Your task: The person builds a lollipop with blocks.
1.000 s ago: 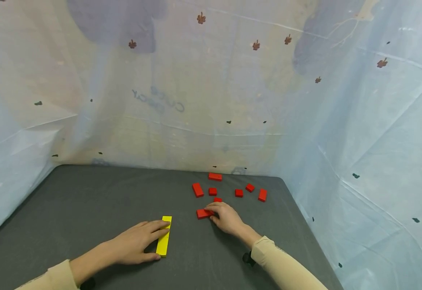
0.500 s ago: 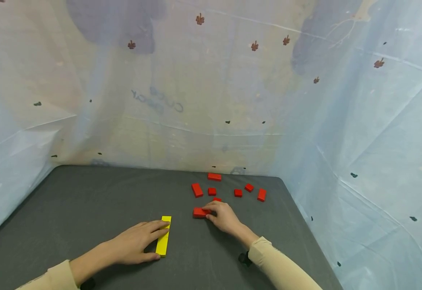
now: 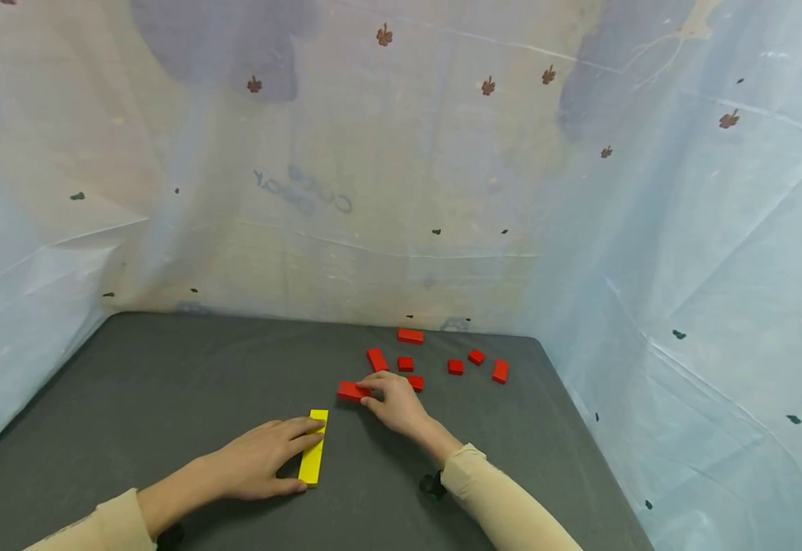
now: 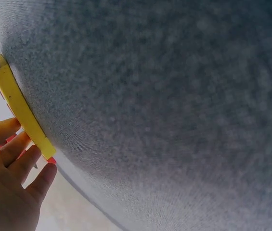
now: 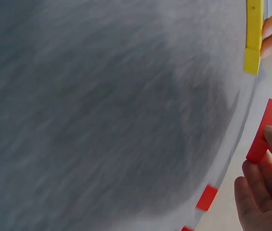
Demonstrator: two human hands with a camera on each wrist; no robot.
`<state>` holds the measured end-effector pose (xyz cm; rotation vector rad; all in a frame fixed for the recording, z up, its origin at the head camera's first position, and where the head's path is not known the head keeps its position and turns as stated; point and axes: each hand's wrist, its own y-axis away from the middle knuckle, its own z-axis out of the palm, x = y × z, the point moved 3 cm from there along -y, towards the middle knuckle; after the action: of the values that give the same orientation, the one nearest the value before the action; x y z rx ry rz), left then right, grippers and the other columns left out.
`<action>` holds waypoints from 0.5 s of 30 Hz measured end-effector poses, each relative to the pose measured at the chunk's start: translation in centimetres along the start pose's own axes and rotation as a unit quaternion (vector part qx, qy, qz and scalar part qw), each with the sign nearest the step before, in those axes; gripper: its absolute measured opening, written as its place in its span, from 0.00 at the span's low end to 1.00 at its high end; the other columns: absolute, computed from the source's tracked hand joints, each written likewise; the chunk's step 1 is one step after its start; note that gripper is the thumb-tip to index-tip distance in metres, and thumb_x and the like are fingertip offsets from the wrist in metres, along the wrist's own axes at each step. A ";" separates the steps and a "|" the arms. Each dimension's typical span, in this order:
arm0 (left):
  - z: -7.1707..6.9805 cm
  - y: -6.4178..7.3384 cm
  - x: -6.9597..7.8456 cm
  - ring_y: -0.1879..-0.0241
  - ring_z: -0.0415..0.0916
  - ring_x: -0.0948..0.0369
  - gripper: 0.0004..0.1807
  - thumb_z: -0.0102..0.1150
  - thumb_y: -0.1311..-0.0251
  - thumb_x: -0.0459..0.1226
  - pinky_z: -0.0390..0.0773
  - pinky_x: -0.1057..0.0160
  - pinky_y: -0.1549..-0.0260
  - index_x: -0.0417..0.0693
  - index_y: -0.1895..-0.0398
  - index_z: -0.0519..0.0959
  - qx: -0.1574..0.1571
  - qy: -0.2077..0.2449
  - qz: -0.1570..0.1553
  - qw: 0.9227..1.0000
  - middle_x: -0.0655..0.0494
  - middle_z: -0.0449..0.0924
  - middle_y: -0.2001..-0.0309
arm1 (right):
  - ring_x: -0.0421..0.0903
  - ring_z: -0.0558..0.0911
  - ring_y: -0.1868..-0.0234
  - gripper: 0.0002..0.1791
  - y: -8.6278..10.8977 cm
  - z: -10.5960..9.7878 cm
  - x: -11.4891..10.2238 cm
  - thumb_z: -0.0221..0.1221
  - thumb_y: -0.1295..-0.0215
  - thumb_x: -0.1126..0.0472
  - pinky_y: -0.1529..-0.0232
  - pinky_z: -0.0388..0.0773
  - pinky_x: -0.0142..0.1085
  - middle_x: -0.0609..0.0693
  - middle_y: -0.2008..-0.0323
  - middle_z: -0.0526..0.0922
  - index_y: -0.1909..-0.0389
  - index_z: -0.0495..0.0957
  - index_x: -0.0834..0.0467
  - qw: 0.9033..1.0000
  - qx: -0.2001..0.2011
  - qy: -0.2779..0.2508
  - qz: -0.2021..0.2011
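Observation:
A narrow yellow row of blocks (image 3: 311, 463) lies on the dark table, with a seam near one end in both wrist views. My left hand (image 3: 258, 461) rests on it, fingers spread over its upper part and thumb at its near end. To the right and a little farther back, my right hand (image 3: 396, 401) pinches a red rectangular block (image 3: 349, 391) between thumb and fingers. In the right wrist view that red block (image 5: 263, 132) is tilted, its far end pointing toward the yellow row.
Behind and right of my right hand lie several red blocks, among them a long one (image 3: 411, 335) at the back, small ones (image 3: 455, 367) and one (image 3: 500, 372) toward the right edge. Patterned plastic sheeting (image 3: 346, 168) hangs around the dark table (image 3: 187, 383).
My right hand has carried the pinched red block left and slightly away, toward the far end of the yellow row. A red block behind it shows more now. The left hand keeps its place.

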<state>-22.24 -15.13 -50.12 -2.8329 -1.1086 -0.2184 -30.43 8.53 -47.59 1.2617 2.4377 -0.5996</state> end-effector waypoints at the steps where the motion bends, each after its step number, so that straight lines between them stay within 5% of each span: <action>1: 0.0 0.0 0.0 0.32 0.61 0.54 0.42 0.48 0.41 0.67 0.68 0.45 0.41 0.55 0.29 0.63 0.002 -0.002 0.002 1.000 0.58 0.57 0.27 | 0.43 0.80 0.49 0.18 -0.2 0.2 -0.3 0.61 0.35 0.56 0.49 0.78 0.37 0.45 0.47 0.80 0.45 0.80 0.49 1.000 -0.002 0.001 -0.004; 15: -0.3 0.0 0.3 0.32 0.63 0.54 0.42 0.51 0.41 0.65 0.71 0.45 0.42 0.53 0.29 0.64 0.017 -0.013 0.019 1.000 0.56 0.59 0.28 | 0.44 0.79 0.48 0.17 -2.3 2.5 -2.5 0.61 0.35 0.57 0.48 0.78 0.36 0.47 0.48 0.81 0.45 0.81 0.52 0.999 -0.041 0.015 -0.017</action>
<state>-22.06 -15.03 -49.78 -2.8315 -1.0529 -0.1603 -30.69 4.30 -48.05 1.2077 2.4865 -0.4883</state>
